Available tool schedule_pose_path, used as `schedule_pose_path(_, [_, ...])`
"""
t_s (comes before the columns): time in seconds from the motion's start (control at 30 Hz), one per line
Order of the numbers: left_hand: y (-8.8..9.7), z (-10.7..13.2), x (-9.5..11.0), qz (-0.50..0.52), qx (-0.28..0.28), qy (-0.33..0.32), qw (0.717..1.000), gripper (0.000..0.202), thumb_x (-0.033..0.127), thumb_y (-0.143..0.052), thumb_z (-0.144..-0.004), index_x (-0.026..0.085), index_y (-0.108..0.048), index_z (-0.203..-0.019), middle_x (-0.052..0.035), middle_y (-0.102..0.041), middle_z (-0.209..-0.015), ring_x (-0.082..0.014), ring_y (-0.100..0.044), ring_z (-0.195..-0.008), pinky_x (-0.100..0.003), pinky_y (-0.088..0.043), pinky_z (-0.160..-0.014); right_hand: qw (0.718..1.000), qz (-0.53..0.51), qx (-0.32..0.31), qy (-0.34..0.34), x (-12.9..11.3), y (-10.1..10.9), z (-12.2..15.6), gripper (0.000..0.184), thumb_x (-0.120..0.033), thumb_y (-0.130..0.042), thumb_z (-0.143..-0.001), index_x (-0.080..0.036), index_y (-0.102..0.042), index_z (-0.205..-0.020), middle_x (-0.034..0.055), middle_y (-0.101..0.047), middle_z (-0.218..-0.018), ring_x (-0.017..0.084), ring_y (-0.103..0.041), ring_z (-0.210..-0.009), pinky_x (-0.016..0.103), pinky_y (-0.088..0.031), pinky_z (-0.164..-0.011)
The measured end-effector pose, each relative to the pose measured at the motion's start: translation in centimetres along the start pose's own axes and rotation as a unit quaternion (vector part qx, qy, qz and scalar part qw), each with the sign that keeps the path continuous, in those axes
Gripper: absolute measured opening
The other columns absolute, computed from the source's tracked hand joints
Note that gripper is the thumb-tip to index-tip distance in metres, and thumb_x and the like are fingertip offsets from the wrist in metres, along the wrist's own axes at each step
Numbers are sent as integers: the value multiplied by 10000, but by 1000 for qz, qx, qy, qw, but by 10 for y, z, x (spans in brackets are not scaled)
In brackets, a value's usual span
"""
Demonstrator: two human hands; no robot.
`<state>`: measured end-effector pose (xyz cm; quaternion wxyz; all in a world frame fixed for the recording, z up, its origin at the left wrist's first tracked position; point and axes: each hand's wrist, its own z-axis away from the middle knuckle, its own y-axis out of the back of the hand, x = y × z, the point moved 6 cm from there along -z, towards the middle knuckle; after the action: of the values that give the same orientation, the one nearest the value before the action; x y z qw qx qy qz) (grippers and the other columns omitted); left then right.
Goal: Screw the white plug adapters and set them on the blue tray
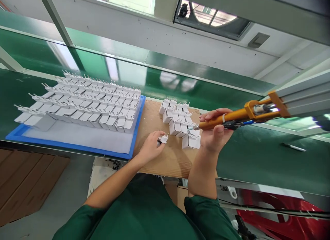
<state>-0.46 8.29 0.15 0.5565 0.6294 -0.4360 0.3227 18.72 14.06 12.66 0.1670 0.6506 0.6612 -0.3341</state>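
Observation:
My left hand point(151, 146) pinches one small white plug adapter point(163, 139) just above the wooden board point(165, 157). My right hand point(215, 130) is wrapped round the orange handle of a hanging power screwdriver point(232, 118), whose metal tip points left at a cluster of white plug adapters point(179, 123) on the board. The handle runs right to an orange bracket point(273, 104) with cables.
A blue tray point(74, 143) at the left carries several rows of white adapters point(85, 102) on a white sheet. A green conveyor belt point(257, 157) runs behind and to the right, with a pen-like object point(294, 147) on it. Red frame and cables sit at the lower right.

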Motion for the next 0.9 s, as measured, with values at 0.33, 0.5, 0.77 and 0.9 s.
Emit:
schedule_pose_path(0.33, [-4,0,-4,-52,-33,-76,995,397,89,-486,-854,171,-625,-1216,-119,-686,-1143,-277,-577,-1129,-425,-484,-1004,998,-49,-22,26,-4,-5,3,439,-600,-794,-716,-273,-676,-984,-35,-582,-699,135,-551,-553,304,-486,-541])
schedule_pose_path(0.5, [7,13,0,-96,-80,-113,986,552,192,-492,-934,173,-489,-1486,-138,-642,-1307,-301,-516,-1193,-468,-397,-1052,998,-52,-34,20,-3,-5,4,430,-584,-789,-736,-298,-692,-1042,-32,-585,-727,135,-551,-575,287,-459,-520])
schedule_pose_path(0.77, [17,20,-1,-140,-73,-152,976,422,324,-490,-1038,215,-555,-1441,-98,-718,-1253,-266,-537,-1083,-428,-422,-969,999,-31,-29,22,-2,-2,5,455,-646,-774,-727,-330,-688,-1043,-43,-562,-712,134,-517,-557,283,-432,-489])
schedule_pose_path(0.9, [19,19,1,-137,-87,-166,973,404,286,-515,-1027,214,-558,-1423,-95,-716,-1265,-257,-558,-1076,-428,-454,-970,999,-32,-24,24,-2,-2,6,442,-641,-769,-734,-343,-680,-1048,-37,-546,-711,145,-507,-555,291,-408,-473])
